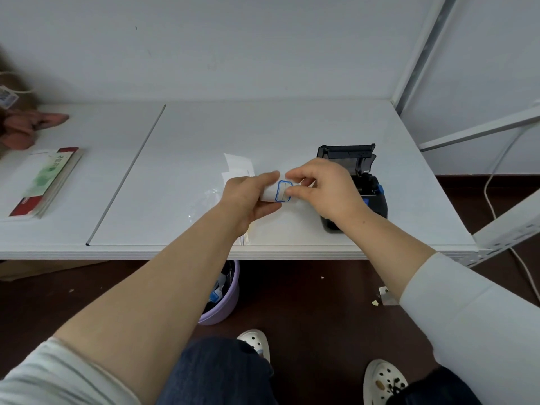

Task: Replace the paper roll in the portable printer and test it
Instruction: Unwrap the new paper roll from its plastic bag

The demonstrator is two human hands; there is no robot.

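White wall (233,45), white table (204,135), dark floor (321,302) — metal shelving (420,54)

The white tabletop (187,135) carries a black portable printer (355,188) near its right edge, lid raised. White paper slips (238,165) lie near the middle, with clear plastic wrap (211,197) just in front of them. A stack of booklets (46,182) sits toward the left edge, and a pink cloth (32,127) lies at the back left corner. A thin grey rod (125,176) runs diagonally from back to front edge.
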